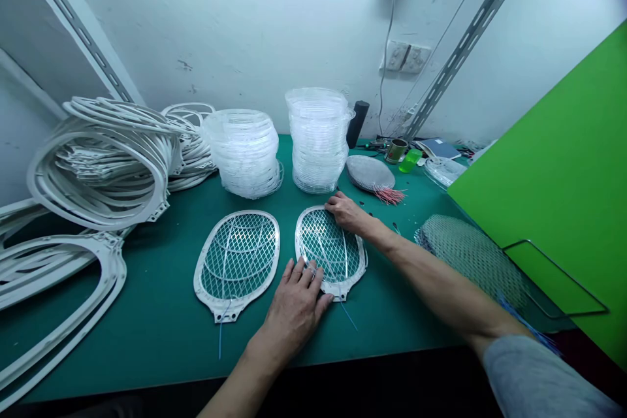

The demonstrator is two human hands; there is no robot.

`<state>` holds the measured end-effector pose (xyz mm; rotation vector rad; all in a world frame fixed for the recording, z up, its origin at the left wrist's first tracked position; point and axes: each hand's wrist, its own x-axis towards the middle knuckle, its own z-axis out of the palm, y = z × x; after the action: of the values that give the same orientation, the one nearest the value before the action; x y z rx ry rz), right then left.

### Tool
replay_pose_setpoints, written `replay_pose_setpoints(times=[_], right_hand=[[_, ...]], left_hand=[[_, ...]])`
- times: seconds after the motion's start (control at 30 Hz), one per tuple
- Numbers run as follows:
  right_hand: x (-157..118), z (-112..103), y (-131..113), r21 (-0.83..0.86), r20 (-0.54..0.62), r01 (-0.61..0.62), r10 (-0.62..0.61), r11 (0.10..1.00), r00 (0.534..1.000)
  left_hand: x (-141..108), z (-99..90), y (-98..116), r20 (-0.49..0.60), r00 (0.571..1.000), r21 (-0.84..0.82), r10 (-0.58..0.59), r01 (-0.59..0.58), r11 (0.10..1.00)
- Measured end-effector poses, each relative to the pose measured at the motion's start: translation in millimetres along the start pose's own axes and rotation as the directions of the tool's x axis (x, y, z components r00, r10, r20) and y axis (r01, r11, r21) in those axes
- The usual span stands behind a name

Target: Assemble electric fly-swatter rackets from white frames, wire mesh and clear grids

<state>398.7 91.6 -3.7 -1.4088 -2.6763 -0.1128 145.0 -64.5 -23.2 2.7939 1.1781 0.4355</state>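
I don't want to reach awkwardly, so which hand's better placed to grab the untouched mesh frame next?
Probably left: your left hand is nearer the untouched mesh frame. Your right hand is farther off, at the other frame's far edge.

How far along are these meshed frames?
One white oval frame, silvery mesh spanning it, looks done. In hand: a matching meshed frame, the left hand on its lower edge, the right hand at its top. The piled bare white frames appear left.

No legible txt, nos., logos or signs.
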Motion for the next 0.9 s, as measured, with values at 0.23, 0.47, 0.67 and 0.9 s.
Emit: replay_pose_setpoints(times=[0.23, 0.47, 0.67, 0.9], right_hand=[[2.8, -1.3, -2.1, -0.034, 0.028, 0.047, -0.046, 0.998, 0.999], [1.0, 0.0, -5.1, 0.001, -0.027, -0.017, 0.017, 1.0, 1.0], [-2.3, 11.5, -1.4, 0.054, -0.089, -0.076, 0.081, 0.996, 0.993], [-7.6, 35.0, 10.5, 0.306, -0.262, -0.081, 0.166, 0.948, 0.95]], left_hand=[[-15.7, -7.1, 5.8, -0.125, 0.988, 0.009, 0.087, -0.086, 0.996], [55.4, -52.2, -8.9, -0.175, 0.981, -0.123, -0.081, 0.059, 0.991], [176.0, -15.2, -69.7, -0.044, 0.979, -0.088, -0.2, 0.195, 0.977], [179.5, 16.6, -83.8, -0.039, 0.981, -0.107, -0.19, 0.185, 0.977]])
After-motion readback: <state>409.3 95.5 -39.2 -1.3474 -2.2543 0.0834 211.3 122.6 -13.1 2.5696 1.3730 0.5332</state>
